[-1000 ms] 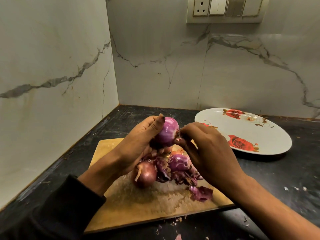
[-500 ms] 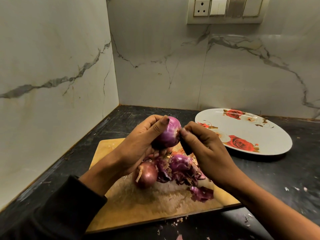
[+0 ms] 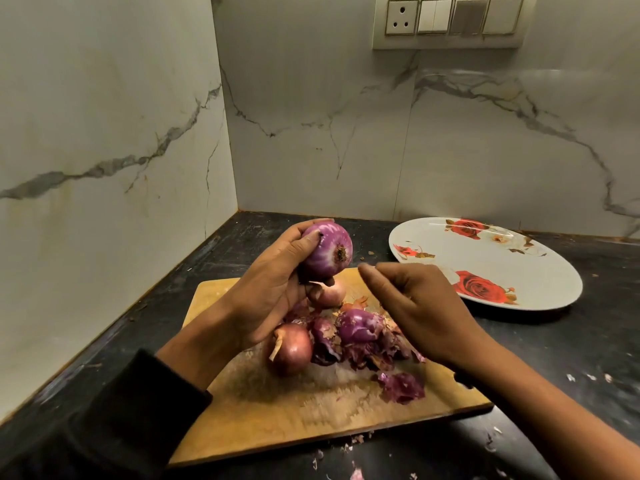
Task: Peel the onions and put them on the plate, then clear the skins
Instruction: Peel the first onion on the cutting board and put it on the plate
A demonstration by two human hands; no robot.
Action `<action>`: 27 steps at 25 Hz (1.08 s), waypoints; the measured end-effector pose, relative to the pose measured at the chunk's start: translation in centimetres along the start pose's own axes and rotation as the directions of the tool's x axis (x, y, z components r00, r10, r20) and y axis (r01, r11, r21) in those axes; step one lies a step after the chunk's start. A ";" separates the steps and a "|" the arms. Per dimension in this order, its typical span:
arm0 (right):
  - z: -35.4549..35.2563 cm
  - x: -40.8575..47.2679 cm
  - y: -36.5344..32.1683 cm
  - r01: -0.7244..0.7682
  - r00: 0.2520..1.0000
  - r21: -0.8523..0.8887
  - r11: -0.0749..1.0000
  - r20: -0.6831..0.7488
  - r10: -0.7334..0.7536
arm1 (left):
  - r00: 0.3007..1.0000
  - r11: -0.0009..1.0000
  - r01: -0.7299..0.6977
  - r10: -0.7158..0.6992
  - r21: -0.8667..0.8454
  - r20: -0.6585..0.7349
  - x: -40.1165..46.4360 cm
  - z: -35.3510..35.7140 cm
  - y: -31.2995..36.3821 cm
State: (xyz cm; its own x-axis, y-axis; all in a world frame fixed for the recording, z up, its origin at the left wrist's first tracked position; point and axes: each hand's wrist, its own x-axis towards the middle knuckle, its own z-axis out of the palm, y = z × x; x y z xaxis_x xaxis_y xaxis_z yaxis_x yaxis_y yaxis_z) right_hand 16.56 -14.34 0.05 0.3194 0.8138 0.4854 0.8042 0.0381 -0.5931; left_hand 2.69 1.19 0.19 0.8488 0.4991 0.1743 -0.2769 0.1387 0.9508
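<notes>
My left hand [image 3: 273,289] grips a peeled purple onion [image 3: 327,252] above the wooden cutting board [image 3: 277,410], root end toward me. My right hand [image 3: 415,306] hovers just right of it, fingers loosely curled, holding nothing that I can see. On the board lie an unpeeled brown onion [image 3: 291,348], a pale onion [image 3: 329,294] partly hidden under my left fingers, and a purple onion [image 3: 356,325] among a heap of purple skins [image 3: 401,388]. The white plate [image 3: 485,258] with red roses sits at the right and holds no onions.
The board lies on a dark counter [image 3: 571,358] in a corner of marble walls. Small skin scraps [image 3: 353,474] litter the counter in front of the board and at the right. A switch panel [image 3: 446,20] is on the back wall.
My left hand has turned and lifted the onion, root end now facing me. My right hand has come off the onion and moved right and down.
</notes>
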 end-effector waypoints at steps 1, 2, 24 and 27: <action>-0.1 -0.2 0.0 0.044 0.999 -0.101 0.994 0.018 -0.043 | 1.000 1.000 0.005 -0.005 0.016 -0.008 0.0 0.0 0.0; -0.1 -0.3 0.1 0.095 0.995 -0.197 0.976 0.036 -0.090 | 1.000 1.000 0.011 -0.011 0.029 -0.012 -0.1 0.0 -0.1; 1.4 0.2 -0.3 0.169 0.946 0.194 0.966 -0.306 -0.104 | 0.994 0.959 -0.010 -0.021 0.282 0.106 -0.4 0.4 -0.1; 1.1 0.4 -0.2 0.158 0.962 0.240 0.958 -0.256 -0.095 | 0.994 0.958 -0.007 -0.025 0.288 0.109 -0.5 0.5 -0.1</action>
State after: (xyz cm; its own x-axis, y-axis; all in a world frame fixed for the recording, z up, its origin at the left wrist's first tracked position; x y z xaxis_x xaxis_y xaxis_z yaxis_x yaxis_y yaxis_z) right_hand 15.95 -13.37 -0.38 0.3596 0.6308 0.6876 0.7005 0.3043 -0.6455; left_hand 2.50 0.52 0.14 0.8996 0.3993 0.1769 -0.1413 -0.1173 0.9830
